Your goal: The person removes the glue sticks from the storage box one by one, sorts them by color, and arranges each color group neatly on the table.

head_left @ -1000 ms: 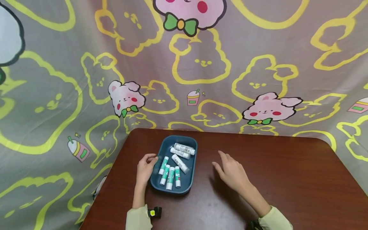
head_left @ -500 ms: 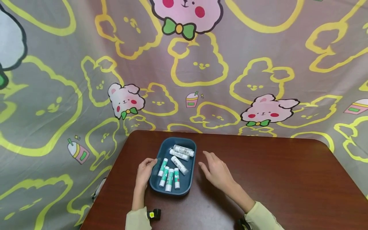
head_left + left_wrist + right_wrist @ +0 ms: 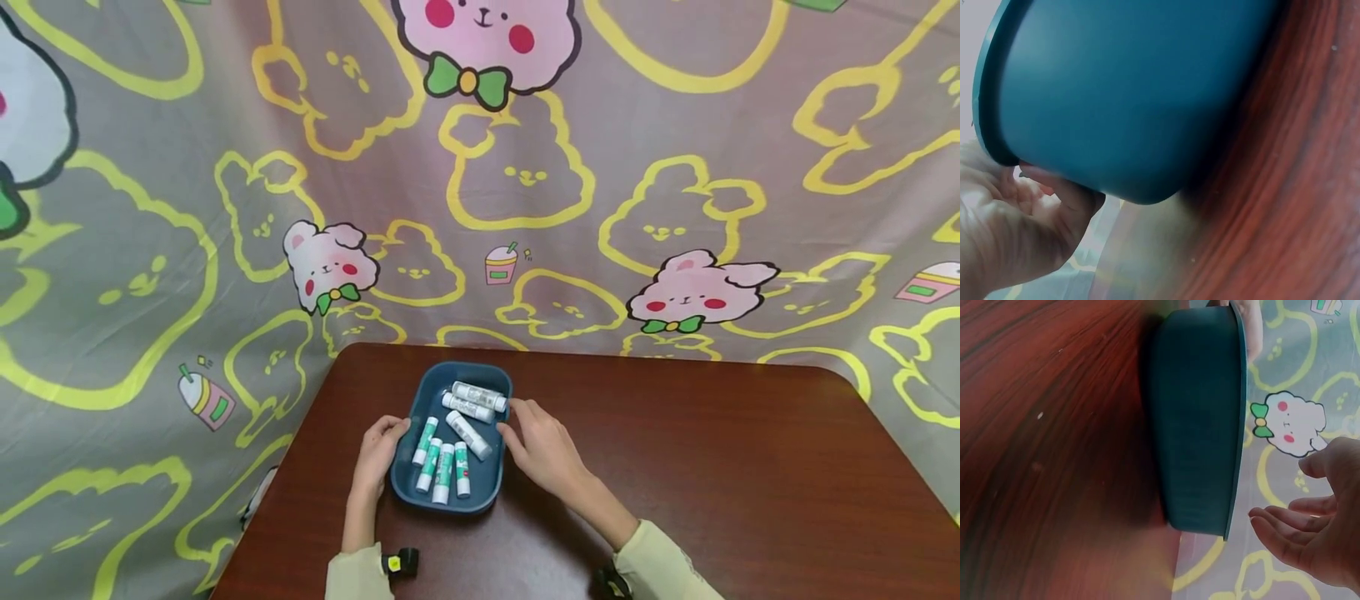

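A dark blue plastic bin point(image 3: 448, 507) stands on the table, holding several glue sticks. Toward its front lie several with green labels point(image 3: 444, 473); a loose white-labelled glue stick point(image 3: 468, 434) lies at mid-bin, and two more point(image 3: 480, 396) lie by the back right corner. My left hand point(image 3: 377, 454) grips the bin's left rim; in the left wrist view its fingers point(image 3: 1060, 187) curl beneath the lip. Beside the right rim, my right hand point(image 3: 550, 450) has its fingers spread and loosely bent. The right wrist view shows that hand point(image 3: 1329, 519) above rim level, apart from the bin's wall point(image 3: 1197, 419).
The brown wooden table point(image 3: 712, 467) extends to the right of the bin. A patterned cloth point(image 3: 540, 175) with cartoon animals hangs behind the table and along its left side. Black straps point(image 3: 401, 562) with cameras sit at the wrists.
My right hand has moved left from over the table to the bin's right rim. The left hand keeps its grip on the left rim, and the glue sticks lie as before.
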`<move>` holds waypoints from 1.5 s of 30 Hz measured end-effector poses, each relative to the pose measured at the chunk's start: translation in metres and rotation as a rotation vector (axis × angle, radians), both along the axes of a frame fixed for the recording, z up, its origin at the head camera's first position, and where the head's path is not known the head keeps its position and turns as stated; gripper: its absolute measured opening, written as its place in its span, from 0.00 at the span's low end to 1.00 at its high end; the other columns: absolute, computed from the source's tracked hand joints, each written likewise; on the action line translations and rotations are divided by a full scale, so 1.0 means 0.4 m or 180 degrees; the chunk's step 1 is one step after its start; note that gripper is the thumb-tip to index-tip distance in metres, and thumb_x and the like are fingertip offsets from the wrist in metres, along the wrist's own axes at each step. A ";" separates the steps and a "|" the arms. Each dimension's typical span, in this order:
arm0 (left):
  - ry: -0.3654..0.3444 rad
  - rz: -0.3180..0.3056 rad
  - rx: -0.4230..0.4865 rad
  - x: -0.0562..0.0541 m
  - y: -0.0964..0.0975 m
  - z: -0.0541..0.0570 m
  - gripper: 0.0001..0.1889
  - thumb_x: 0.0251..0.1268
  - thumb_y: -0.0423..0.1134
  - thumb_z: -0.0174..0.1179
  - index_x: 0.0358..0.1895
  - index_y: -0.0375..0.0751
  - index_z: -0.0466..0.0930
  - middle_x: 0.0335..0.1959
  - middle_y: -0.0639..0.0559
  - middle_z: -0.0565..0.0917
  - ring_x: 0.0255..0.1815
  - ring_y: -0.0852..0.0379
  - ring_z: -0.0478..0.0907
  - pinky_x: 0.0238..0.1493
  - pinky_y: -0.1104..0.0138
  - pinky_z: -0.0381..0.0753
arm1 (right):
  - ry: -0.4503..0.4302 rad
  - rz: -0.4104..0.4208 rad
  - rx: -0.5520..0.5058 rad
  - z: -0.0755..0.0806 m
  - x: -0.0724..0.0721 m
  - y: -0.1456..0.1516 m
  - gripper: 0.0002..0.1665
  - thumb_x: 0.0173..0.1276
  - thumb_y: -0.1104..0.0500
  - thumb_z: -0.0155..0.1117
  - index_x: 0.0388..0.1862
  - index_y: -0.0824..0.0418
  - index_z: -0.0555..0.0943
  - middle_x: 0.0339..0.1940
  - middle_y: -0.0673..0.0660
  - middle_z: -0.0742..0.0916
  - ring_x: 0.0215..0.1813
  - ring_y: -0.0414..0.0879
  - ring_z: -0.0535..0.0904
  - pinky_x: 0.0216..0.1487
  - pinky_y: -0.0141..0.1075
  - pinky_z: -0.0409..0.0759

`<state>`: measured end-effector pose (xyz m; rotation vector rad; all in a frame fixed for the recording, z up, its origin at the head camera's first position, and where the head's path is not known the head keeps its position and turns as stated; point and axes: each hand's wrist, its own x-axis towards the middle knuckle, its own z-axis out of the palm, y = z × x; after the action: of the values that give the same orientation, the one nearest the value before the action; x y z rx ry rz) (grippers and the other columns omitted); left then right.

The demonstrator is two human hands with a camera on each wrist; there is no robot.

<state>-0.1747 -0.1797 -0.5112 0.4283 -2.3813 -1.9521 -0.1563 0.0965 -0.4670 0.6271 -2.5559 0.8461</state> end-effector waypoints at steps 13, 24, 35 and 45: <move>-0.0035 -0.0080 -0.0041 0.007 -0.001 0.007 0.14 0.79 0.41 0.56 0.41 0.29 0.78 0.35 0.42 0.79 0.38 0.49 0.74 0.43 0.59 0.69 | -0.0201 0.0135 -0.0121 -0.005 -0.004 -0.046 0.20 0.73 0.59 0.69 0.57 0.71 0.80 0.39 0.62 0.85 0.32 0.46 0.79 0.32 0.39 0.79; -0.0068 -0.0046 0.0059 0.005 -0.001 0.002 0.15 0.79 0.42 0.55 0.39 0.30 0.78 0.34 0.42 0.79 0.38 0.49 0.74 0.42 0.59 0.69 | -0.0161 0.0227 -0.0084 -0.016 -0.006 -0.076 0.18 0.72 0.62 0.69 0.55 0.70 0.80 0.46 0.64 0.86 0.43 0.55 0.86 0.43 0.49 0.84; 0.0017 -0.0018 0.0010 -0.001 0.004 -0.003 0.14 0.78 0.40 0.54 0.36 0.33 0.78 0.31 0.45 0.77 0.35 0.51 0.73 0.40 0.60 0.69 | -0.0436 0.0291 -0.0174 -0.029 -0.016 -0.107 0.19 0.73 0.61 0.68 0.57 0.71 0.80 0.47 0.65 0.87 0.46 0.53 0.85 0.48 0.50 0.83; -0.0025 -0.0045 0.0056 0.000 0.004 -0.005 0.14 0.79 0.40 0.54 0.37 0.31 0.77 0.32 0.44 0.77 0.35 0.51 0.74 0.41 0.60 0.70 | -0.0498 0.0319 -0.0076 -0.043 -0.035 -0.126 0.19 0.73 0.61 0.67 0.58 0.71 0.81 0.53 0.65 0.87 0.52 0.55 0.85 0.52 0.50 0.83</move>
<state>-0.1747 -0.1781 -0.5134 0.4219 -2.3801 -1.9822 -0.1704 0.0462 -0.4841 0.7127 -2.6675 0.9940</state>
